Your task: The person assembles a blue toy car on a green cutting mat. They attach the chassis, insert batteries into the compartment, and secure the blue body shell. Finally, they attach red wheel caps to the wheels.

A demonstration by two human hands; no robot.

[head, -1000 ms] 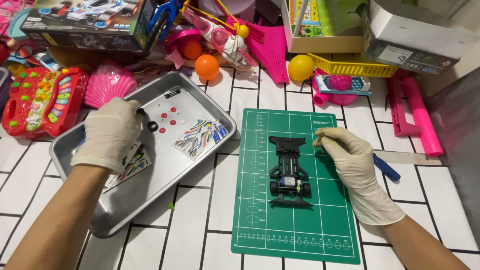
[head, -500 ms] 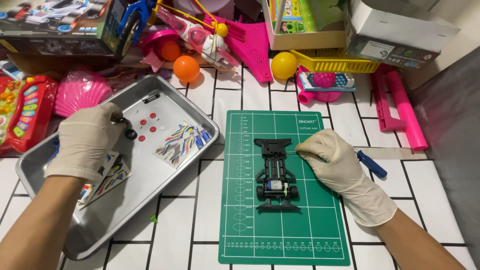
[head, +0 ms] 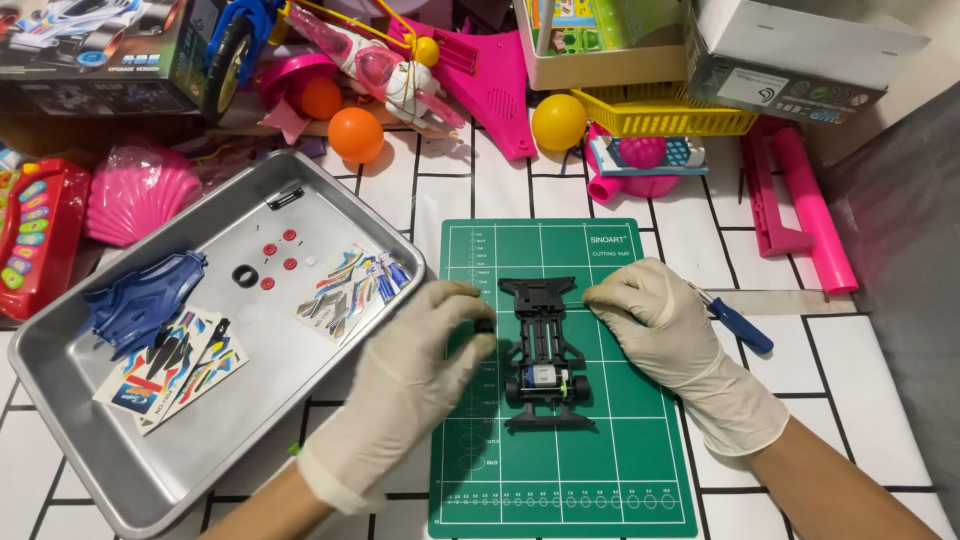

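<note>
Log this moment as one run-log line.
left hand: pinching small black wheel beside chassis | right hand: steadying chassis front | chassis on green cutting mat

The left hand is out of the metal tray now. It is over by the little black car frame on the green mat, pinching a small black wheel in its fingers. The blue car shell in the tray shows now.

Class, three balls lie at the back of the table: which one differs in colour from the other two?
The yellow ball beside the yellow basket; the other two balls are orange.
</note>
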